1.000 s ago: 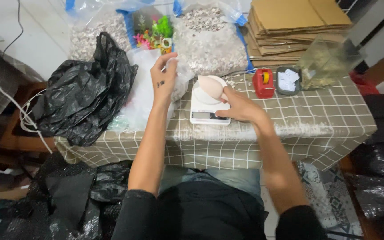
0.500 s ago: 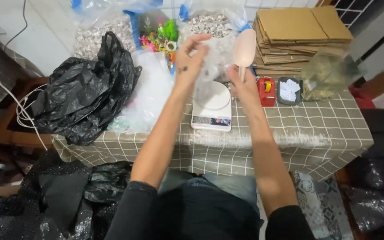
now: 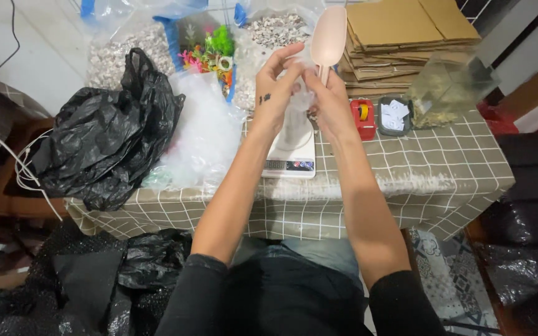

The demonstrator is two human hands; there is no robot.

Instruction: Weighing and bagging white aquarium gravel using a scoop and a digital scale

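Above the white kitchen scale [image 3: 292, 149] on the checked tablecloth [image 3: 431, 162], both hands pinch a small clear plastic bag [image 3: 301, 93]; right hand [image 3: 330, 102] also grips a pink scoop [image 3: 328, 37], left hand [image 3: 275, 84] fingers closed on the bag.

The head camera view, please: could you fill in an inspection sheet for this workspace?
Surface: table under a beige checked cloth.
Job's things: pale pink scoop and small clear plastic bag, both raised above the white digital scale.
Clutter: black plastic bags, clear bag pile, colourful plastic plants, sacks of pebbles, flattened cardboard, red tape dispenser, tray of paper slips.
Hands: left hand pinches the bag; right hand grips the scoop handle.
Cables: white cable at the left edge.
Surroundings: more black bags on the floor.
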